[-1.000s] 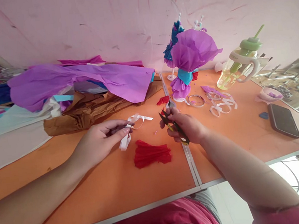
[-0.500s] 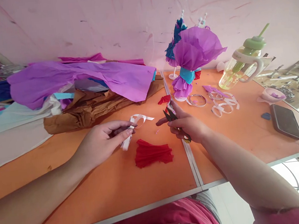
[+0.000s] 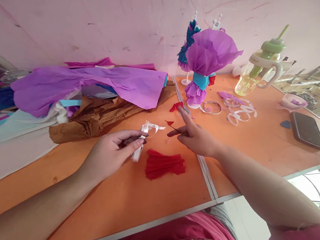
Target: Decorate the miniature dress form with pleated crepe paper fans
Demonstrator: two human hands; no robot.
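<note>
Between thumb and fingers, my left hand (image 3: pixel 122 145) pinches a white ribbon (image 3: pixel 137 154), its loose ends trailing above and below the fingertips. My right hand (image 3: pixel 198 137) is held above the seam of the two tabletops, index finger pointing up and away. Small scissors (image 3: pixel 178 131) are in it, mostly hidden by the fingers, with only a thin dark blade showing. A gathered piece of red crepe paper (image 3: pixel 165 163) lies flat just below and between my hands. Smaller red paper scraps (image 3: pixel 176 106) lie beyond my right hand.
Purple paper (image 3: pixel 133 86) and crumpled brown paper (image 3: pixel 70 124) lie along the wall. A purple paper figure (image 3: pixel 210 52) stands at back, beside a drink bottle (image 3: pixel 248 79). White ribbon curls (image 3: pixel 242 114), a small pink bowl (image 3: pixel 293 101) and a phone (image 3: pixel 308 130) are at right.
My right hand has turned over, so the scissors now show only as a thin blade instead of two spread blades and a handle. The left hand holds nearly still with the ribbon.
</note>
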